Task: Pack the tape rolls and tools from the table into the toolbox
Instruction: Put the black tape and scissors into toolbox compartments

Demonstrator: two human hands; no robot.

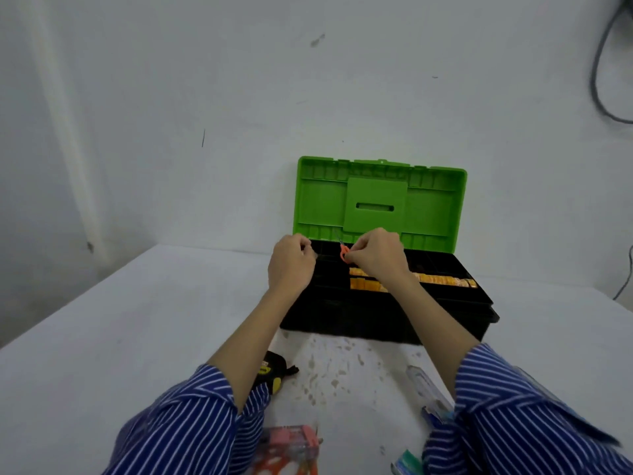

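Note:
A black toolbox [363,318] stands open on the white table, its green lid [380,200] upright against the wall. Orange-yellow items [442,279] lie in its top tray. My right hand [376,257] is over the tray, pinching a small orange-handled tool [343,252] with a thin tip pointing up. My left hand [291,262] is closed beside it at the tray's left edge; whether it holds anything I cannot tell. Near me lie a black-and-yellow tool [272,370], a clear-handled tool [428,389] and a pink and orange pack [291,447].
The white table [120,320] meets a white wall behind the toolbox. A grey cable [599,80] hangs at the top right. A teal item [407,462] lies at the bottom edge. Brownish stains mark the table in front of the toolbox.

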